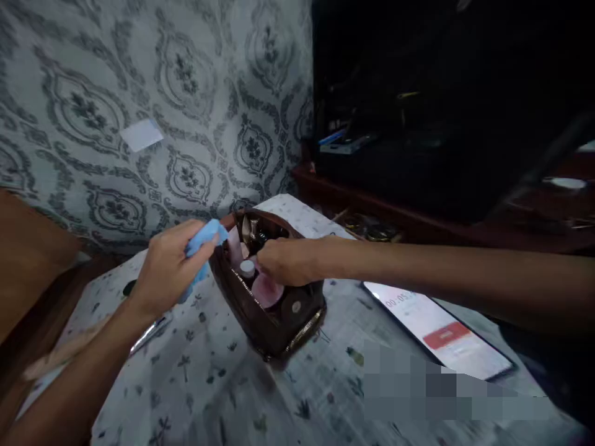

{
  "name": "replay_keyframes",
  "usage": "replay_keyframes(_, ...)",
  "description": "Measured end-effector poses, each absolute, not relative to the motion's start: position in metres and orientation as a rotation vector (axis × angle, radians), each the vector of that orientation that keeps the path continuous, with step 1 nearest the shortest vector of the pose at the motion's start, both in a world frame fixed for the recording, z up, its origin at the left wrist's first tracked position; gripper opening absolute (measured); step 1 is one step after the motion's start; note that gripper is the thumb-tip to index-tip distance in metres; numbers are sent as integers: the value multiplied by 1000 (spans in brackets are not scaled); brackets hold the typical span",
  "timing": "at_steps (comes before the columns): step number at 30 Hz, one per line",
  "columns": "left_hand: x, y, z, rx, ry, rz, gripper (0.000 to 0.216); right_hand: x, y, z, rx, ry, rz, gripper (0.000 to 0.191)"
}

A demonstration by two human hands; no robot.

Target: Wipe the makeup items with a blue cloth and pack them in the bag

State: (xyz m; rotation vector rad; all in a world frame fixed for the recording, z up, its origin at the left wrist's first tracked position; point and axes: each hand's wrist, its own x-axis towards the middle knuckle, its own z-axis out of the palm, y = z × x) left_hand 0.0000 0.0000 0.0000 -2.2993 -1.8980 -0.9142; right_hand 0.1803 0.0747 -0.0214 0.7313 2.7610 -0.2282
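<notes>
Head view shows the bag open on the tabletop, mouth up, with small items packed close inside. The right hand reaches into it over the right rim. Its fingertips are hidden, so I cannot tell whether the fingers are wide, narrow or holding something. The left hand has its fingers closed on a blue cloth at the bag's left rim; whether cloth and rim touch, I cannot tell.

Crowding looks like the main risk. The white cap and the pink item lie right by the right hand, so a blind grab could catch the wrong one or knock them over. Lifting the hand out could snag the wrist on the rim or zip and tip the soft bag, since no hand appears to steady it. The cloth hangs loose and could drag on the rim or slip from the fingers. To the right, the phone lies beneath the right forearm; an elbow brought down low could nudge it.
</notes>
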Motion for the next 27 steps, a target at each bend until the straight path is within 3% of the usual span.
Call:
replay_keyframes(7, -24, -31, -18, -2086, -2036, -1102, 37, 190, 70, -16, 821, 2903, -373, 9)
replay_keyframes(13, -62, -59, -63, -1920, -2344, -1160, 42, 201, 51, -30, 1060, 3294, -304, 27)
replay_keyframes(20, -96, -103, -167, -1965, -2331, -816, 49, 195, -21, -84, -26, 3763, 218, 25)
replay_keyframes(24, -99, -125, -203, -2112, -2072, -586, 44, 171, -53, -117, -31, 3731, 20, 23)
replay_keyframes(27, -99, -134, -206, -2058, -2047, -474, 35, 150, -63, -141, 136, 3609, -419, 16)
